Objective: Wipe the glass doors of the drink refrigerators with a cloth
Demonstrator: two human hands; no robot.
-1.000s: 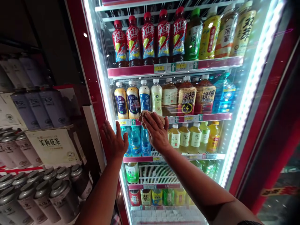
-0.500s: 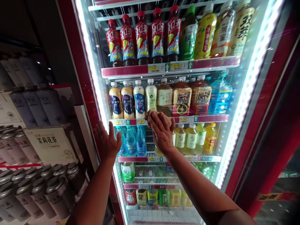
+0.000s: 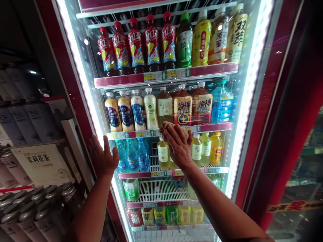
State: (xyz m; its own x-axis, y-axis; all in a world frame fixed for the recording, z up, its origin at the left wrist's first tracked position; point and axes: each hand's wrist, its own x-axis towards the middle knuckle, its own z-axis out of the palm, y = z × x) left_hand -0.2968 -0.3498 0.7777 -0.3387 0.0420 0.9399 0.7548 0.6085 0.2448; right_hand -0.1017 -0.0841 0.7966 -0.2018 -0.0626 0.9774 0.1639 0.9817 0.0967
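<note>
Under my right hand [image 3: 179,148] is a crumpled brown cloth [image 3: 166,127], held against the glass door of a lit drinks cooler [image 3: 141,80]. The cloth covers part of the price rail [image 3: 214,127] behind the glass. My left hand [image 3: 103,156] has its fingers apart and rests at the door's left red frame [image 3: 68,77], beside the bright light strip. Behind the glass, red-capped tea bottles [image 3: 137,47] stand on the top shelf. White-capped bottles [image 3: 138,109] line the shelf below, and blue bottles [image 3: 132,154] stand lower left.
To the left, shelves hold several metallic canisters [image 3: 47,216], pale cartons [image 3: 42,161] and dark bottles [image 3: 42,117]. Another red-framed cooler [image 3: 292,181] stands on the right. Green tea [image 3: 131,189] sits on a lower rack.
My right hand and the cloth have shifted a little to the right across the glass. My left hand keeps its place at the frame. The whole view has swung slightly right.
</note>
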